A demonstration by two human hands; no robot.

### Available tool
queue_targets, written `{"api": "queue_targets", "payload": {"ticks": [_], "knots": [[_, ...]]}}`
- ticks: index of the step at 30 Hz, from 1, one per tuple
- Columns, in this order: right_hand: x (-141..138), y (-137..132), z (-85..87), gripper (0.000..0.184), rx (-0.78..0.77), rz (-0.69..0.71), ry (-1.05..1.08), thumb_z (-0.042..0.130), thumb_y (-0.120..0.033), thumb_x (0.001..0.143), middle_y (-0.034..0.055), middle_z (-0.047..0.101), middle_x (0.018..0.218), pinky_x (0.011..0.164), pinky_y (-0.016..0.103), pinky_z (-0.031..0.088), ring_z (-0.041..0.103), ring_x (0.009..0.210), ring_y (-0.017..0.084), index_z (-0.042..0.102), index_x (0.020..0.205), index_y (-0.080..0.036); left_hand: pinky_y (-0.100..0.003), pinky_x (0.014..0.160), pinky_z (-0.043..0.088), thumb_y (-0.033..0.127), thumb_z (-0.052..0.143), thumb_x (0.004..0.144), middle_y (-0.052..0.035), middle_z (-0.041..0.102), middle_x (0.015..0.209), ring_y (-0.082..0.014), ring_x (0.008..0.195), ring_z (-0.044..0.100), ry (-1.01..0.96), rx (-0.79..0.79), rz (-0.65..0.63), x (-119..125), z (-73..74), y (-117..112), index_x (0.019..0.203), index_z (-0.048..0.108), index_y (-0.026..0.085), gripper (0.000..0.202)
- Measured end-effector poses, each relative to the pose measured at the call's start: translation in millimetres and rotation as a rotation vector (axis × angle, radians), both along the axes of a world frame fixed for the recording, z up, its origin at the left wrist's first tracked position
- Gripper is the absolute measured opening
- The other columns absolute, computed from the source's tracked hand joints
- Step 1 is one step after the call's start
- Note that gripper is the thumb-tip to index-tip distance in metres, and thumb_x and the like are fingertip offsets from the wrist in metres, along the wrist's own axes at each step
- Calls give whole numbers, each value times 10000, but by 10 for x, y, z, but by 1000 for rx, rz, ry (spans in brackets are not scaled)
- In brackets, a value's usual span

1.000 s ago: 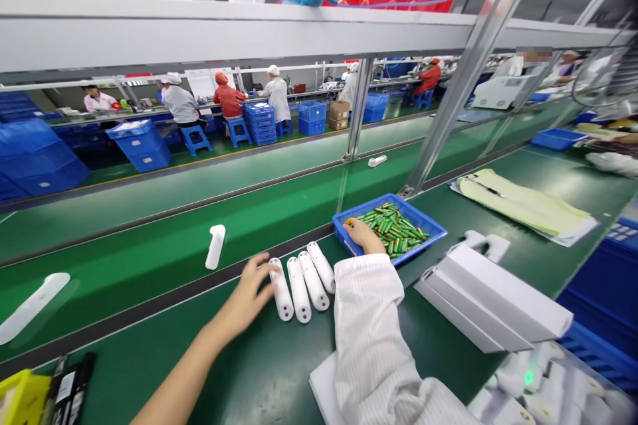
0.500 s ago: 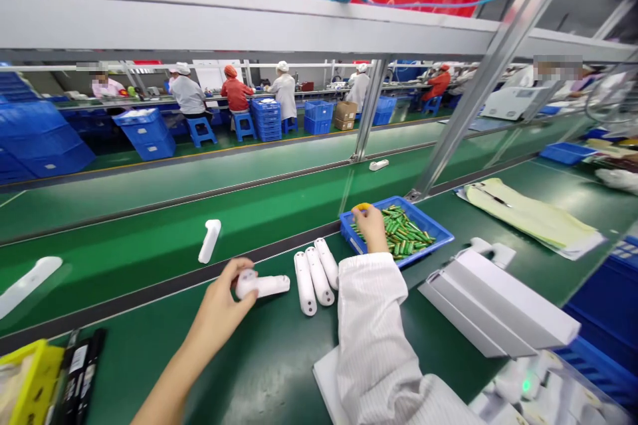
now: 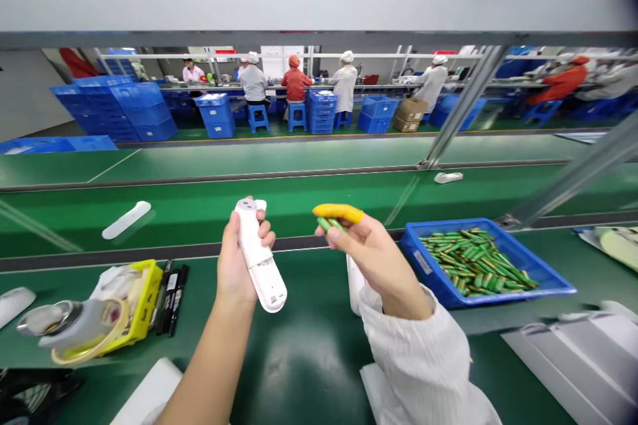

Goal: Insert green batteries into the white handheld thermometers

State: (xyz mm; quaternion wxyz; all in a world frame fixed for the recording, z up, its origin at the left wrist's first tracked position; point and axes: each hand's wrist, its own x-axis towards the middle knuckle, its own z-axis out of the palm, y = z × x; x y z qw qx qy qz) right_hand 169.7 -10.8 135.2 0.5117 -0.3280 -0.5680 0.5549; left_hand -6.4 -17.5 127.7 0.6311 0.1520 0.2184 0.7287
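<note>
My left hand [image 3: 234, 259] is closed around a white handheld device [image 3: 254, 249], its lower end tilted toward me. Two dark round spots show on the device's upper end, and a stepped gap crosses its lower half. To the right, my right hand [image 3: 371, 246] pinches green batteries [image 3: 329, 223] between thumb and a forefinger in a yellow finger cot [image 3: 343, 212]. The batteries are apart from the device; their exact number is partly hidden. A blue tray [image 3: 423, 269] of loose green batteries [image 3: 478, 262] stands right of that hand. Behind my right wrist, a white device [image 3: 355, 284] is mostly covered.
White devices [image 3: 127, 220] [image 3: 448, 178] lie on the green belt beyond the bench. Left are a yellow bin [image 3: 147, 302], black markers [image 3: 172, 299] and a clear bottle [image 3: 84, 322]. White folded card [image 3: 573, 358] lies right. A metal post [image 3: 463, 106] rises behind the tray.
My right hand has come out of the battery tray, leftward, with batteries in its fingers. My left hand has turned the device from lying sideways to nearly upright. The view has swung left.
</note>
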Motion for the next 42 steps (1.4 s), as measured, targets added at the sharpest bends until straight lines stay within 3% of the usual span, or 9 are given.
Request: {"api": "queue_targets", "payload": {"ticks": [3,7,11,15,22,28,32,36,42], "knots": [[-259,-256,39,257,33,22,-81,680,-252,741,35,644,844,632,272,485,610,772,162,628,988,-205,-142,456,411,266,346,943,-17,483,773,-53,527,422,-48,14,30,-26,60,-18,989,546,149,237],[-488,-414,-67,106,257,-44,-337,660,-202,740,-10,568,676,492,241,399,473,540,104,627,841,-209,-139,459,414,289,345,945,-13,481,780,-49,521,414,-77,28,50,-31,94,-56,951,537,151,237],[-534,-422,-125,80,492,6,-493,592,-266,854,12,561,697,598,277,426,502,617,133,630,853,-196,-140,472,422,296,369,938,-10,491,804,-50,531,417,-48,55,110,-57,104,-86,959,531,169,207],[-514,-408,-110,142,408,139,-488,548,-307,896,36,609,830,689,297,445,561,752,165,636,963,-217,-132,475,422,306,426,917,-5,493,804,-48,534,414,-10,105,148,-100,113,-90,936,538,178,171],[-630,-363,-184,222,-70,60,-107,736,-275,687,11,608,817,667,272,485,563,749,152,595,845,-207,-109,430,398,327,572,842,13,477,751,-56,540,414,50,312,171,-24,114,-132,949,559,202,165],[-497,-288,-116,278,26,116,-19,561,-436,865,12,574,743,584,261,453,498,601,108,600,984,-189,-117,443,403,310,506,877,12,471,771,-48,529,398,-1,266,103,18,88,-146,933,542,192,135],[-433,-275,-68,267,49,149,-27,532,-374,898,-1,579,706,544,259,436,472,539,95,557,1094,-194,-137,457,404,308,516,871,1,489,785,-60,552,425,39,235,169,5,59,-107,935,545,192,136],[-448,-291,-71,197,50,119,-62,586,-343,861,5,590,708,539,259,465,517,554,104,580,983,-189,-141,460,398,307,534,862,4,503,779,-61,548,429,51,220,184,-12,56,-80,939,545,199,133],[-442,-339,-88,152,140,30,-98,534,-262,894,41,659,853,664,286,528,632,704,137,596,1016,-195,-147,467,404,295,496,881,1,502,780,-61,542,427,52,205,199,-19,50,-70,945,544,188,134]]}}
